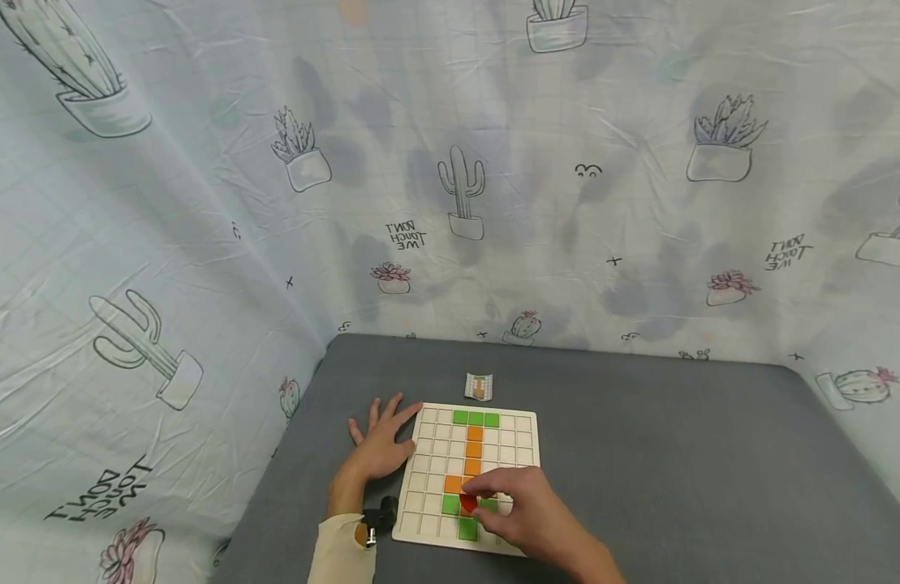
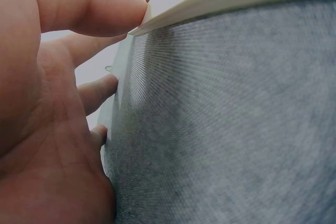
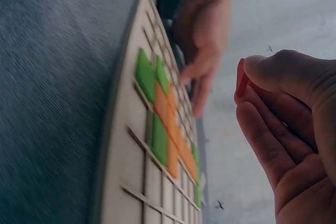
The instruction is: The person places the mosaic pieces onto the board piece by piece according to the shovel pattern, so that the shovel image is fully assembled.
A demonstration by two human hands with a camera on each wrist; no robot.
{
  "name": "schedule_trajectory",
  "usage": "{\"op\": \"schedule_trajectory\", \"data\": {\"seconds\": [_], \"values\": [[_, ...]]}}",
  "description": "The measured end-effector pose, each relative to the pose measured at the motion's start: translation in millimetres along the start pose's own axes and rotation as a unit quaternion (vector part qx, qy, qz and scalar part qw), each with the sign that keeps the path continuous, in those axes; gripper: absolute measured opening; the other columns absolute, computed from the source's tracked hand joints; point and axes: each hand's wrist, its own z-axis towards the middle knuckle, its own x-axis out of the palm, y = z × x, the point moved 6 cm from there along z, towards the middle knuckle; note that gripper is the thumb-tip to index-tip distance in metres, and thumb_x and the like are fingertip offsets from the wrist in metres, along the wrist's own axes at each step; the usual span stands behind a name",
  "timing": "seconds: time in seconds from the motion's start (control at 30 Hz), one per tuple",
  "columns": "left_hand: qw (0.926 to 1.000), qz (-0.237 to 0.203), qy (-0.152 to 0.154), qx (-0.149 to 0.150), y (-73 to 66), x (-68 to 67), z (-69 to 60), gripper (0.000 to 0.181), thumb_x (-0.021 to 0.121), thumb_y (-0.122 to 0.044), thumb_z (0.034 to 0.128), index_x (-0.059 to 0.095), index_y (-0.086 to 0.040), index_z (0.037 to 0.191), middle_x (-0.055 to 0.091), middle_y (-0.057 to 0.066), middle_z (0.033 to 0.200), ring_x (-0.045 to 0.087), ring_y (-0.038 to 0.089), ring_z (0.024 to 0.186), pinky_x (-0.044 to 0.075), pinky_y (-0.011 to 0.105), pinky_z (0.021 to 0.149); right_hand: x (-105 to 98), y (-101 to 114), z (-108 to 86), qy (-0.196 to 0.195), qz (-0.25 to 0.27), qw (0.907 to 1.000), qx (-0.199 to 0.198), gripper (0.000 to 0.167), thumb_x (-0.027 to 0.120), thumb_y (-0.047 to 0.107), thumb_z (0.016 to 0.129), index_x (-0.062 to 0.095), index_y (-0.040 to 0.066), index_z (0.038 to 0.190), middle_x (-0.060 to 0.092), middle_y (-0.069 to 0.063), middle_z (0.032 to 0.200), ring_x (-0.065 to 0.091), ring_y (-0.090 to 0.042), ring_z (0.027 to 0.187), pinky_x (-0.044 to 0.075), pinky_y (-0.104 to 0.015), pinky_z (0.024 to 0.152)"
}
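Observation:
A pale square board [image 1: 420, 503] with a grid of recessed cells lies on the table. Green tiles [image 1: 475, 418] fill part of its far row, a column of orange tiles [image 1: 475, 450] runs down the middle, and more green tiles [image 1: 467, 529] sit near the front. Between thumb and fingertips, my right hand [image 1: 526, 507] pinches a small red tile [image 3: 241, 77] above the near part of the board. My left hand [image 1: 380, 450] rests at the board's left edge, fingers spread; its thumb [image 2: 105, 11] touches the edge.
Beyond the board's far edge lies a small printed card [image 1: 479, 387] with a similar pattern. The grey table [image 1: 676, 462] extends widely to the right. Cloth with cactus drawings [image 1: 530, 162] hangs behind and at the sides. A black wrist device [image 1: 380, 514] is on the left wrist.

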Motion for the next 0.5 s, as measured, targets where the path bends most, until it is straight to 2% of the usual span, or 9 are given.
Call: {"op": "schedule_trajectory", "data": {"seconds": [0.1,0.23,0.33,0.5], "values": [[1.0000,0.003,0.000,-0.003,0.5,0.5,-0.7,0.068,0.065,-0.009,0.0978,0.054,-0.020,0.164,0.024,0.020,0.181,-0.003,0.055,0.168,-0.025,0.084,0.119,11,0,2.2,0.008,-0.014,0.9997,-0.017,0.027,0.084,0.001,0.092,0.083,0.012,0.117,0.084,0.006,0.107,0.076,-0.001,0.093,0.068,-0.031,0.083],[1.0000,0.005,-0.002,-0.004,-0.1,0.8,-1.2,0.068,0.065,-0.009,0.0971,0.055,-0.020,0.164,0.025,0.020,0.181,-0.002,0.055,0.168,-0.024,0.084,0.119,25,-1,3.3,0.018,-0.032,0.9986,-0.039,0.025,0.085,0.000,0.091,0.084,0.010,0.113,0.084,0.004,0.104,0.075,-0.002,0.088,0.066,-0.026,0.079],[1.0000,0.005,-0.001,-0.005,0.0,1.1,-1.1,0.068,0.065,-0.009,0.0973,0.055,-0.021,0.164,0.025,0.020,0.181,-0.002,0.055,0.168,-0.024,0.084,0.119,33,-3,4.1,0.033,-0.035,0.9983,-0.033,0.023,0.085,0.001,0.092,0.084,0.010,0.113,0.084,0.004,0.105,0.074,0.000,0.089,0.064,-0.021,0.080],[1.0000,0.004,0.001,-0.003,1.2,0.9,0.4,0.068,0.064,-0.010,0.0982,0.054,-0.020,0.164,0.024,0.020,0.181,-0.002,0.055,0.168,-0.024,0.084,0.119,43,-6,5.9,0.049,-0.073,0.9958,-0.027,0.021,0.086,0.006,0.092,0.084,0.013,0.112,0.083,0.010,0.104,0.072,0.003,0.091,0.061,-0.016,0.083]]}}
